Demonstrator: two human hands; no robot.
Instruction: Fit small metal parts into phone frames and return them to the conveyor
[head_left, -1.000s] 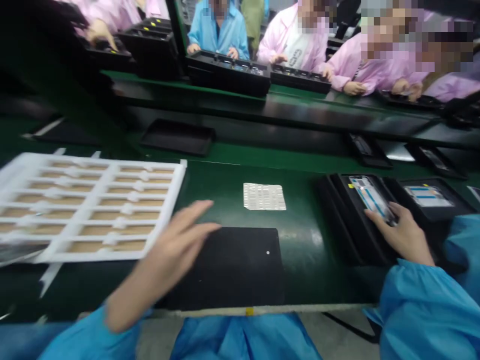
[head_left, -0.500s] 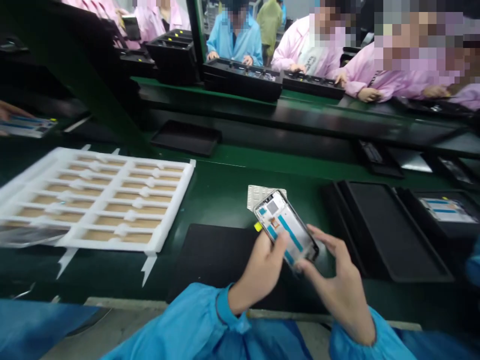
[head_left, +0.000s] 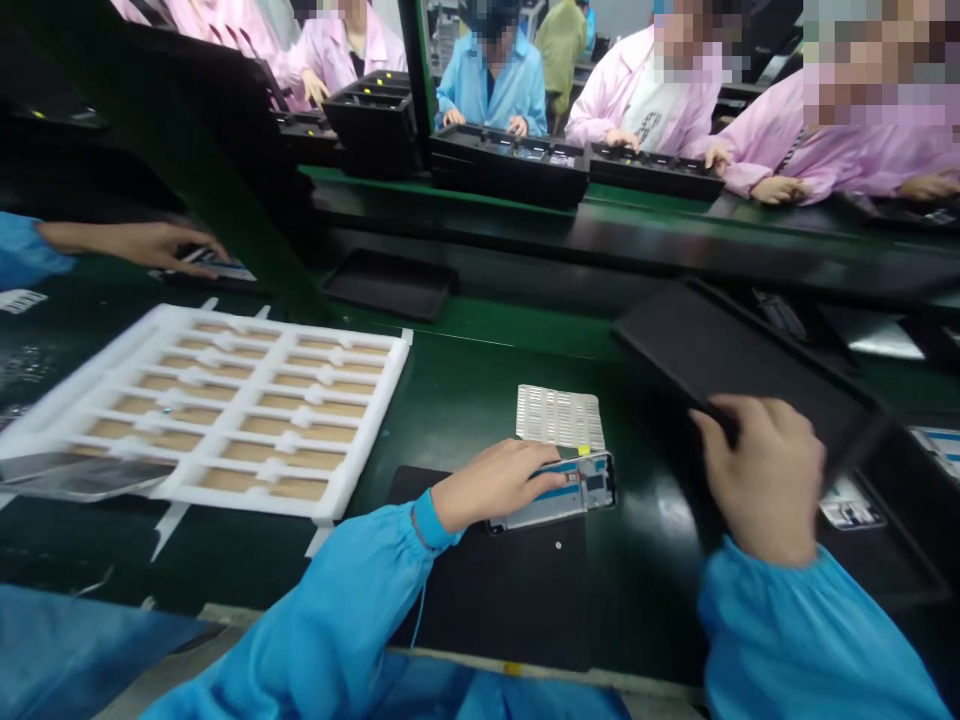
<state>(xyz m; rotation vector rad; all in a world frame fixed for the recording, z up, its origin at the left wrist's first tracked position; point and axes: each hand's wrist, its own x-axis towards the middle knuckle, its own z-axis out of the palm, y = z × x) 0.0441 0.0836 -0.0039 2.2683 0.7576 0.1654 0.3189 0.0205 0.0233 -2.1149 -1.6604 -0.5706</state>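
My left hand (head_left: pixel 499 485) is closed on an open phone body (head_left: pixel 536 515), silver with blue strips and a yellow tab at its edge. The phone body lies low over the far part of a black mat (head_left: pixel 510 610). My right hand (head_left: pixel 772 480) grips the near edge of a black tray (head_left: pixel 720 340), which is raised and tilted at the right, blurred by motion. Below that tray, another phone part (head_left: pixel 853 506) shows partly in a dark tray. A pale sheet with rows of small labels (head_left: pixel 559 415) lies just beyond my left hand.
A white foam tray with tan compartments (head_left: pixel 349 490) stands at the left, a clear plastic piece (head_left: pixel 90 475) on its near corner. A flat black tray (head_left: pixel 390 285) lies farther back. A co-worker's hand (head_left: pixel 161 245) reaches in at far left. Several people work across the line.
My right hand has left the phone body and lifted a black tray from the stack at the right. The phone body has turned sideways and come down toward the mat in my left hand.
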